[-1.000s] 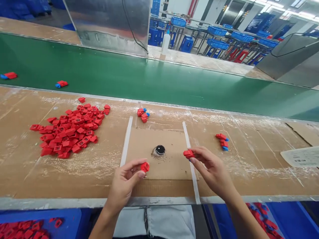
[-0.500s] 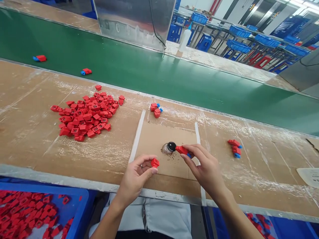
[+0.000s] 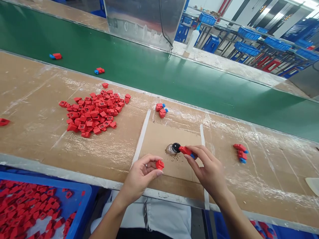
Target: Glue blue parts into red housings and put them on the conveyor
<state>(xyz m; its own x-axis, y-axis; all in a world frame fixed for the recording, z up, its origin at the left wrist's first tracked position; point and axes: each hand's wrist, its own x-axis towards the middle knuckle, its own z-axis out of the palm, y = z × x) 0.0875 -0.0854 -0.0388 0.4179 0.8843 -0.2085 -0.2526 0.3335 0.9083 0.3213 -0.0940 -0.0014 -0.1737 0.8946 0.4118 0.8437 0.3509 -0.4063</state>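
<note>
Bench takes up most of the view, running under and past both grips and cut off left and right. Beyond the grips there's the green belt, also running out of frame, with a metal panel on its far side that loses its top. Blue tray, below and left of the left grip, is chopped by the corner, so no clue how many red bits it holds. The bin below the right grip barely shows, the forearm covering part of it.

Farther up and left of the left grip is the red pile; its lower layers are buried. Card lies between and beyond the grips, partly behind the right hand.

Left hand: thumb and fingertips pinched on a red block, hollow end showing, other fingers curled. Right hand: thumb and fingers closed around a red-blue piece, blue end mostly hidden by them. Its red tip points left at the black-topped pot between the grips, right by the rim. Touching or just in front? Can't tell.
</note>
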